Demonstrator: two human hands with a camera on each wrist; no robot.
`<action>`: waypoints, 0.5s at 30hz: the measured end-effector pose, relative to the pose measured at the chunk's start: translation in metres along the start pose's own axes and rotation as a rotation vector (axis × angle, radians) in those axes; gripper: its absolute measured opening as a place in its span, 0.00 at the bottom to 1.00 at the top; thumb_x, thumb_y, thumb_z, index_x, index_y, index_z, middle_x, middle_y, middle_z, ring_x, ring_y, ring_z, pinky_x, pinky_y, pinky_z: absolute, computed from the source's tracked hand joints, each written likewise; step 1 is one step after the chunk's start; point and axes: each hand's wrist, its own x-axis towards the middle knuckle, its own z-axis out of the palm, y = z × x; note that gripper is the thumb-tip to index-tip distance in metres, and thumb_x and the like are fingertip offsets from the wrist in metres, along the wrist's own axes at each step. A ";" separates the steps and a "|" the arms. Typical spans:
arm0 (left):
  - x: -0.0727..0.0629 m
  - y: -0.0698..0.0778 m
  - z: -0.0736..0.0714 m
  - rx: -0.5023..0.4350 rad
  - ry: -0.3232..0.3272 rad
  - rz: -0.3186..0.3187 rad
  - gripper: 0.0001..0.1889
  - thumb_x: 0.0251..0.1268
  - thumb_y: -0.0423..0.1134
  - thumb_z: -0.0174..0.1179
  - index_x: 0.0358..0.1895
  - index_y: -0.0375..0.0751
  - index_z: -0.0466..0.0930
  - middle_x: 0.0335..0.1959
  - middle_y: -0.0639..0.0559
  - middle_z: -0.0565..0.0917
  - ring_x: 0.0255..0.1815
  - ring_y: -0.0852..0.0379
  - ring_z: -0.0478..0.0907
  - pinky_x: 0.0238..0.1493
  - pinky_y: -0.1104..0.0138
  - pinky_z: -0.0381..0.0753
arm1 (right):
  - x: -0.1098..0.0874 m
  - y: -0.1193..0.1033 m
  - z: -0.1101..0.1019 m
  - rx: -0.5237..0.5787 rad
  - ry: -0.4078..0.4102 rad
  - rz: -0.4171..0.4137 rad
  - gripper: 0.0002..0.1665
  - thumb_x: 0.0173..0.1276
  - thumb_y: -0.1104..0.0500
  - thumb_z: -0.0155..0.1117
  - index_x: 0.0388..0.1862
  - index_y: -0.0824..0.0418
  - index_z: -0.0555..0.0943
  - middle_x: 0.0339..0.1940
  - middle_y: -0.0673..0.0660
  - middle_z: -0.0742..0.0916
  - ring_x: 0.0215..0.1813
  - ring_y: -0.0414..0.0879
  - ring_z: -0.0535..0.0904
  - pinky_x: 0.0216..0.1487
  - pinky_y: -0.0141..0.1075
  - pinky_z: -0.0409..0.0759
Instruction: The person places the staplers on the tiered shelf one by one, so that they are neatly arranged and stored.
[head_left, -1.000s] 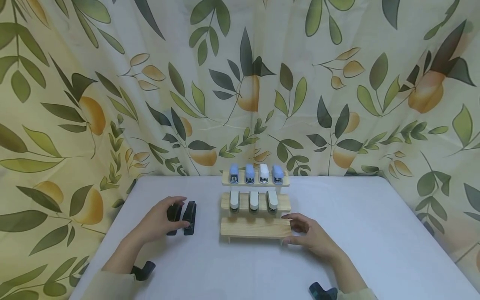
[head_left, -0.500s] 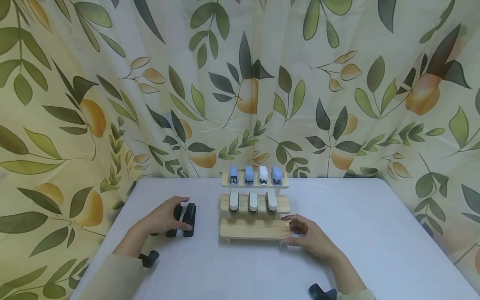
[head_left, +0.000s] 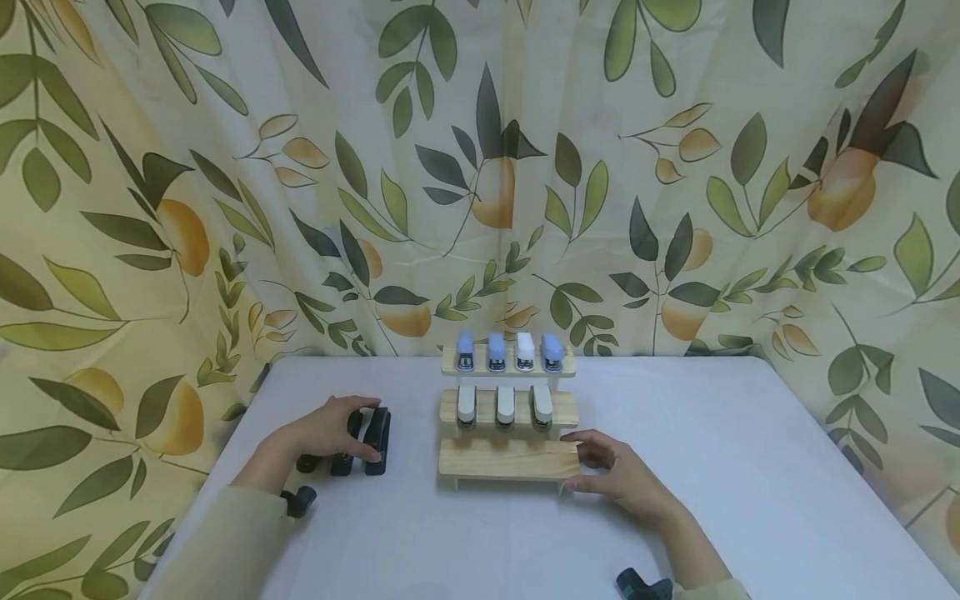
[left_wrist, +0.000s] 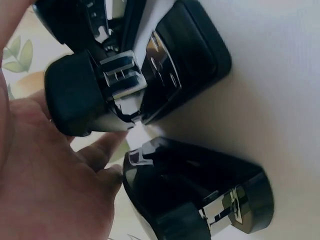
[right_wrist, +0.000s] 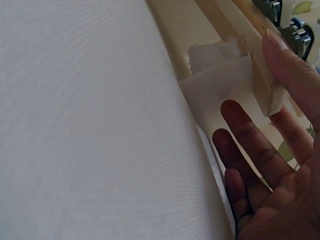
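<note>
Several black staplers stand side by side at the left. My left hand (head_left: 322, 435) reaches over them, its thumb at the front end of the rightmost black stapler (head_left: 378, 442) and a finger at its far end. From the left wrist, the middle stapler (left_wrist: 75, 95) and the left one (left_wrist: 155, 175) show under the palm, jaws facing me; the thumb tip is out of view. My right hand (head_left: 626, 479) holds the right end of a stepped wooden rack (head_left: 502, 460); in the right wrist view, thumb and forefinger lie on either side of the board's end (right_wrist: 270, 95).
On the rack's top tier sit small staplers, blue ones (head_left: 497, 350) and a white one (head_left: 524, 350). White staplers (head_left: 506, 407) fill the middle tier, while the lowest tier is bare wood. White cloth covers the table (head_left: 480, 542); a leaf-patterned curtain (head_left: 480, 250) hangs behind.
Over the last second my left hand has shifted right across the black staplers, uncovering the leftmost one. My right hand has stayed at the rack's end.
</note>
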 end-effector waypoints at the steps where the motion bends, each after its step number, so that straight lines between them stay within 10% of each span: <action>1: 0.001 0.000 0.000 0.012 -0.008 -0.002 0.53 0.47 0.59 0.81 0.78 0.50 0.66 0.79 0.38 0.66 0.81 0.26 0.53 0.70 0.28 0.61 | 0.000 0.000 0.000 0.001 0.001 -0.002 0.41 0.59 0.54 0.82 0.69 0.58 0.75 0.56 0.62 0.87 0.59 0.54 0.83 0.60 0.38 0.79; 15: 0.007 0.001 -0.003 0.095 -0.046 0.013 0.52 0.44 0.59 0.81 0.75 0.51 0.69 0.76 0.41 0.71 0.81 0.21 0.48 0.71 0.26 0.55 | -0.002 0.001 0.000 0.028 -0.004 -0.049 0.39 0.60 0.57 0.81 0.69 0.58 0.75 0.54 0.62 0.87 0.56 0.49 0.84 0.59 0.37 0.80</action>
